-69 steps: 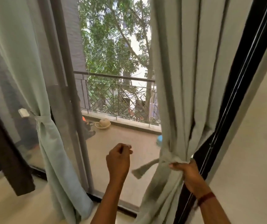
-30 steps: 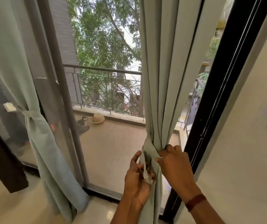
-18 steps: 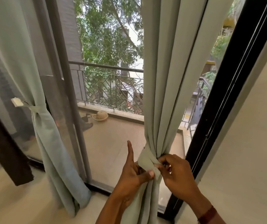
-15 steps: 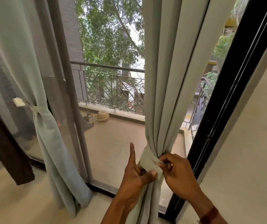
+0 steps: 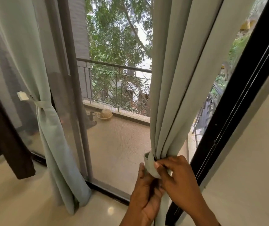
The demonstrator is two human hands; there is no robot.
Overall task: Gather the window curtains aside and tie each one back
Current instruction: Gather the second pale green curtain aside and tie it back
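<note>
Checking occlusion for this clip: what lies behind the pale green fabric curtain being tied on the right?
Either side of the pale green curtain, the dark metal balcony railing and leafy tree show. The railing's stretch directly behind the cloth is covered.

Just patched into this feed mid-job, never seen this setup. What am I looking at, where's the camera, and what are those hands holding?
No machine here: a person works bare-handed, and the single camera sits on their head, looking forward and down. The left hand and right hand at the bottom are the wearer's own. The right hand's fingers pinch a fabric tie-back wrapped round the gathered right curtain, beside the dark door frame; the left hand grips the curtain just below it. Whether it is fastened cannot be seen. The left curtain hangs tied back by its own band. Outside is a railed balcony.
</note>
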